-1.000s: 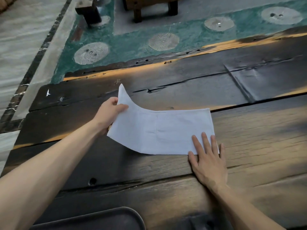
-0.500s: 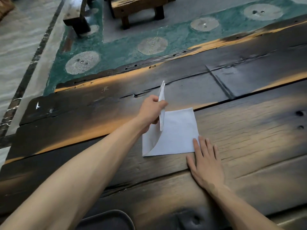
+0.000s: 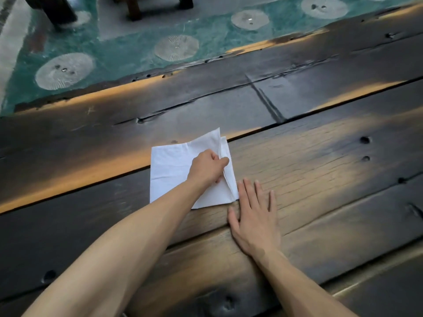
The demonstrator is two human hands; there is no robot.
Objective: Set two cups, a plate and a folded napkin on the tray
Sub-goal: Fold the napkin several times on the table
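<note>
Under the left hand [image 3: 207,167] lies the napkin [image 3: 170,172], white, folded over on itself, flat on the bench [image 3: 320,156]. Left hand rests on top of the napkin toward its right side, fingers curled, thumb and fingertips pinching the loose folded edge that runs along the napkin's right border. That edge stands slightly raised, layers visible as thin stacked lines; a pointed corner sticks out beyond the hand on the far side. Left forearm crosses the napkin's near right corner.

Right hand [image 3: 254,216] lies just right of the napkin, palm down on the bench, fingers straight and slightly spread, holding nothing. Its index finger sits right against the napkin's near right corner; whether it presses the paper or only the wood beside it cannot be told.

Bench is dark, weathered planks with cracks, knot holes and bands of warm light. Napkin straddles a seam between two planks, left of the right hand and nearer the person than the bench's far edge.

Beyond the far edge, well past both hands: green floor [image 3: 137,49] with pale round patches [image 3: 65,70], and dark wooden furniture legs [image 3: 60,10] at the top of the view.
</note>
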